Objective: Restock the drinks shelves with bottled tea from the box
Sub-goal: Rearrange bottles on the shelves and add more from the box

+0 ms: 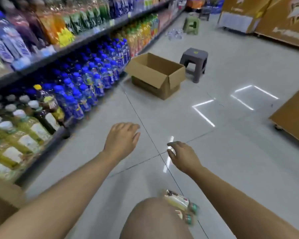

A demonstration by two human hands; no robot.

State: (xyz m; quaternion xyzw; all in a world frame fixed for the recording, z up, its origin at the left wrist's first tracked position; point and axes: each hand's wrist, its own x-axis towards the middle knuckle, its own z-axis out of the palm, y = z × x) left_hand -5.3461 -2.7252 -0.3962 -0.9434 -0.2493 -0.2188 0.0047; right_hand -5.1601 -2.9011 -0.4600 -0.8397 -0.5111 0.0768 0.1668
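Your left hand (122, 138) and right hand (182, 156) hover over the pale tiled floor (231, 152), fingers loose, holding nothing. Blurred green-capped tea bottles (179, 201) lie by your knee (152, 219). Ahead, the open brown cardboard box (155, 75) sits beside the drinks shelves (67, 54), near a grey plastic stool (194, 63).

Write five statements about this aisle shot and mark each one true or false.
1. The left hand grips a bottle. False: it holds nothing, fingers relaxed.
2. The cardboard box stands on the floor, flaps open. True.
3. A grey stool stands beside the box. True.
4. The green stool stands on the box. False: it stands on the floor, far behind the box.
5. Bottles lie on the floor by the knee. True.
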